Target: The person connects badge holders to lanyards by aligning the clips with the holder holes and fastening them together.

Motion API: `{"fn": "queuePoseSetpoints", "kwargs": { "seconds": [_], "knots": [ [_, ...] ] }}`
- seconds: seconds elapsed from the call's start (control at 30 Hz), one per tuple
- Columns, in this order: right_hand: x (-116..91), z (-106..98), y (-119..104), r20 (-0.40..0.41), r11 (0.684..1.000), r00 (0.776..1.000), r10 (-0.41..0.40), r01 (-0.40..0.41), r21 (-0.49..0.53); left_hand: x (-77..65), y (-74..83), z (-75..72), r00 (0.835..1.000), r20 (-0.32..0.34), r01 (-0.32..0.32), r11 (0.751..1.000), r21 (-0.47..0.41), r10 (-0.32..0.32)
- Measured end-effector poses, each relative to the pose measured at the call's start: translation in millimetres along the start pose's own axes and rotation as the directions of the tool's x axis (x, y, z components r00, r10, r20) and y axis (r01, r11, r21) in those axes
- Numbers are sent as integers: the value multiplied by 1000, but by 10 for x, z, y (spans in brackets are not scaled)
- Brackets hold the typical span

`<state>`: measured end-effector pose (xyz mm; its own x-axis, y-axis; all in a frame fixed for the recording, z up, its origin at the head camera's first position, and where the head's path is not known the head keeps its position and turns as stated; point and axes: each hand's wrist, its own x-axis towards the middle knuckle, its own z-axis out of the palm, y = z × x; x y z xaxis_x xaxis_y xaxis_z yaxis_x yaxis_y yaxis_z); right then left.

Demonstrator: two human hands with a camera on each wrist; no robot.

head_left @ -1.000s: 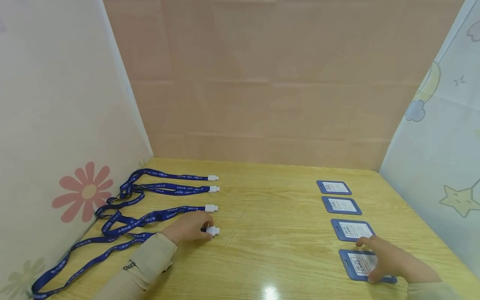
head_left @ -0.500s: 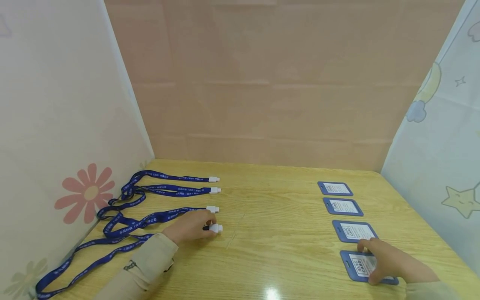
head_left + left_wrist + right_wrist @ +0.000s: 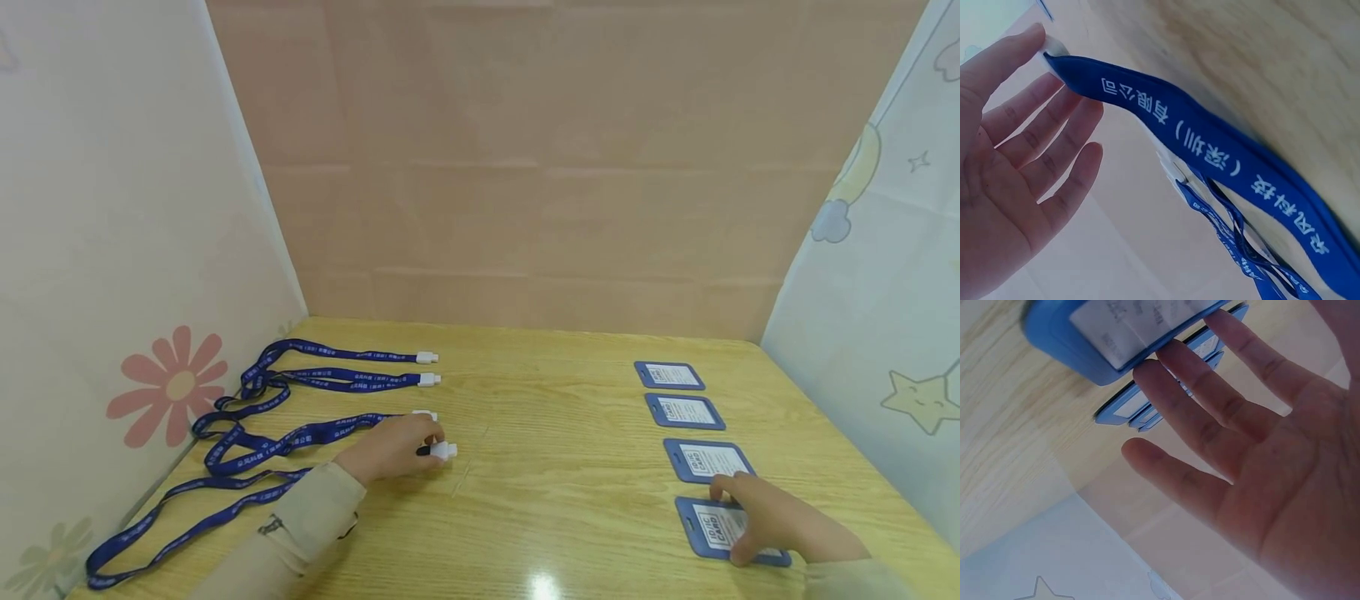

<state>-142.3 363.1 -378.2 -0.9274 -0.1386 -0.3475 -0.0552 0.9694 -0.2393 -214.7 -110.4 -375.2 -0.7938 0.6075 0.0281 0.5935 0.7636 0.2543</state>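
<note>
My left hand [image 3: 397, 447] pinches the white clip [image 3: 443, 451] of the nearest blue lanyard [image 3: 1204, 150] between thumb and fingers. In the left wrist view its printed strap trails from the fingertips, the other fingers loosely bent. At the right, my right hand [image 3: 776, 518] grips the nearest blue ID card holder [image 3: 701, 533] by its long edges, thumb on the near edge and fingers on the far one. The right wrist view shows the fingertips [image 3: 1145, 370] at the holder's edge; the little finger is free and the thumb is hidden there.
More blue lanyards [image 3: 378, 383] with white clips lie behind the left hand, their straps overlapping at the left. Three other card holders [image 3: 708, 461] lie in a column beyond the right hand. Cloth walls [image 3: 525, 208] enclose the wooden table [image 3: 555, 467] at the back and sides.
My left hand has moved right and slightly away from me with the white clip, drawing the strap's loop along. The right hand and its card holder have shifted very slightly left.
</note>
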Motion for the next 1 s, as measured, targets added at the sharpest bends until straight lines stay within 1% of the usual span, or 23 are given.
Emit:
{"fn": "queuePoseSetpoints", "kwargs": {
  "seconds": [0.23, 0.43, 0.77, 1.0],
  "knots": [
    [-5, -14, -18, -7, 1000, 1000, -6, 6, -21, 29, 51, -9, 1000, -2, -2, 1000, 1, 2],
    [-17, -19, -28, -21, 999, 1000, -15, 15, -35, 37, 70, 8, 1000, 2, 20, 1000, 6, -20],
    [-29, -25, -58, -11, 999, 1000, 10, -11, -34, 71, 99, 40, 1000, -6, 13, 1000, 1, -13],
    [-36, -13, -60, -11, 999, 1000, 17, -17, -43, 78, 123, 47, 1000, -26, -12, 1000, -1, 12]
  ]
}}
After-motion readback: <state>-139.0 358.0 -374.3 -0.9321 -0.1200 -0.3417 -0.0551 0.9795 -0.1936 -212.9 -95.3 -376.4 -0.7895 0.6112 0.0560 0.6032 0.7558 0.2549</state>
